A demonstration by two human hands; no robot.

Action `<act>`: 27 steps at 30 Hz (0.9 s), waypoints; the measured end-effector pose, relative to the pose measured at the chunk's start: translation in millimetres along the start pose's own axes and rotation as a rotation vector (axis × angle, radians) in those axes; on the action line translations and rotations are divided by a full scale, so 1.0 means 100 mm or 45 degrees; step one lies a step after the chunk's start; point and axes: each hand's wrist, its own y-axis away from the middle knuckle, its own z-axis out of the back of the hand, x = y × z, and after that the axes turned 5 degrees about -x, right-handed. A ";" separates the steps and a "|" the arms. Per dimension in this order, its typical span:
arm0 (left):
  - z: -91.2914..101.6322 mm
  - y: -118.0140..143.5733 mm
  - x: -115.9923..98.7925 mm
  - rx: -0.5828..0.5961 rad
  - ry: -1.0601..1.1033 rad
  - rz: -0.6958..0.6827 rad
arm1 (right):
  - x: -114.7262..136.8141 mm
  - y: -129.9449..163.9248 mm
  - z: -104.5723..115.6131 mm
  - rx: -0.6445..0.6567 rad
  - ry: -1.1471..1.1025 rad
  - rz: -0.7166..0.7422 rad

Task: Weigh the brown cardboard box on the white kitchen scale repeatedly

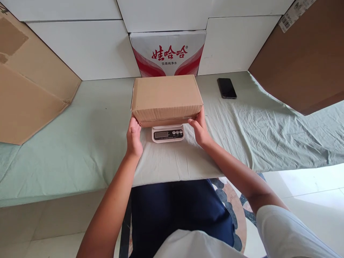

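Note:
A closed brown cardboard box [166,95] is gripped between my two hands, over a small white digital kitchen scale [168,134]. My left hand [133,138] holds the box's lower left side, its fingers partly hidden behind the corner. At the lower right corner, my right hand [199,128] has its thumb on the front face. Only the front of the scale shows, with a dark display and several round buttons. The box covers the rest, and I cannot tell whether it rests on the scale's plate.
Behind the box stands a white and red printed carton [168,53]. A black phone [227,88] lies on the green cloth [107,143] to the right. Large cardboard panels [34,86] flank both sides, and white panels [80,46] form the back.

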 end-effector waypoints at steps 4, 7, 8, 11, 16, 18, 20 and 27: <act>0.03 -0.01 0.06 0.016 0.008 -0.055 | -0.05 -0.01 0.01 0.014 0.015 0.014; 0.04 -0.01 0.09 0.009 0.025 -0.058 | -0.07 -0.01 0.02 0.014 0.001 0.018; 0.04 -0.01 0.10 0.002 0.029 -0.057 | -0.07 -0.01 0.02 0.014 -0.004 0.026; 0.04 -0.02 0.12 -0.015 0.029 -0.050 | -0.07 -0.01 0.01 0.013 -0.010 0.045; 0.06 -0.04 0.12 0.006 0.036 -0.046 | -0.12 -0.01 0.04 0.014 -0.063 0.030; 0.09 -0.06 0.11 -0.006 0.036 -0.063 | -0.17 -0.05 0.09 -0.033 -0.099 0.028; 0.13 -0.09 0.10 -0.035 0.033 -0.085 | -0.21 -0.11 0.18 -0.146 -0.137 0.029; 0.23 -0.13 0.13 -0.083 0.056 -0.103 | -0.23 -0.27 0.39 -0.434 -0.272 -0.115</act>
